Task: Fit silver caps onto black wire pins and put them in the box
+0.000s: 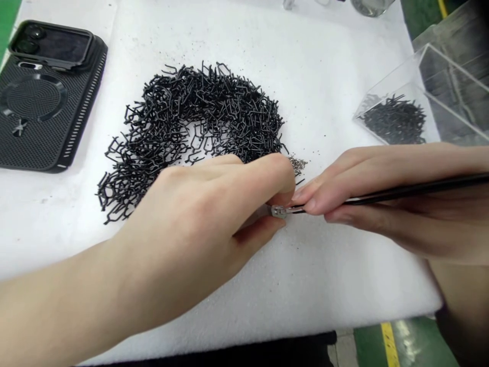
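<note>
My left hand [202, 204] is closed in a pinch around a small clear-and-metal piece [278, 211], whose end pokes out between thumb and forefinger. My right hand [397, 188] grips slim black tweezers [405, 192], held almost level. Their tip meets the small piece, and the two hands nearly touch there. What sits between the tips is too small to make out. Behind my left hand, a large curved heap of short bent black pieces [214, 94] spreads over the white surface. A little pile of tiny metallic bits [298, 164] lies just beyond my fingertips.
On the left lies a phone in a black case [38, 97]. A tilted clear box [428, 56] with more black pieces [395, 120] stands at the right. Part of a glass container [370, 6] shows at the back edge of the white table [328, 285].
</note>
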Tool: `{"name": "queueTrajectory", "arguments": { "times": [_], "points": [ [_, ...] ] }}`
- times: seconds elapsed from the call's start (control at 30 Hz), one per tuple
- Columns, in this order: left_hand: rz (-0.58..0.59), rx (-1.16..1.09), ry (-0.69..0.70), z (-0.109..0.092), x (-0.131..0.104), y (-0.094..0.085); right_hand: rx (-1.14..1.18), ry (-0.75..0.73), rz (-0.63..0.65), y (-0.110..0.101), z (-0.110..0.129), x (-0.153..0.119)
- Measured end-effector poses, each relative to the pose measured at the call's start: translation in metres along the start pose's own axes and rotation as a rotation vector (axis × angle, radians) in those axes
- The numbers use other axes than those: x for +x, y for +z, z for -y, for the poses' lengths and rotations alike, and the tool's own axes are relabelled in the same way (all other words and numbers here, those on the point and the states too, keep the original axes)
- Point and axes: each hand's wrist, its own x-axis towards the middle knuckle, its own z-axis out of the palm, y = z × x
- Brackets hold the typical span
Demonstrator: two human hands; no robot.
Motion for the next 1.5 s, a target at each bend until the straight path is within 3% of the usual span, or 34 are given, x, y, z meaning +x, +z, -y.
{"name": "queueTrajectory", "arguments": {
  "times": [0.27, 0.67, 1.2, 1.5],
  "points": [
    [-0.002, -0.010, -0.006, 0.001, 0.001, 0.003, -0.040, 0.018, -0.034, 0.001, 0.004, -0.002],
    [0.049, 0.119, -0.018, -0.019, 0.012, -0.015, 0.010, 0.033, -0.049, 0.002, 0.004, 0.005],
    [0.006, -0.028, -0.022, 0.003, 0.001, 0.000, 0.019, 0.035, -0.031, 0.001, 0.004, 0.003],
    [-0.001, -0.034, -0.023, -0.001, -0.003, -0.002, 0.010, 0.034, -0.024, 0.000, 0.003, 0.001]
  ]
}}
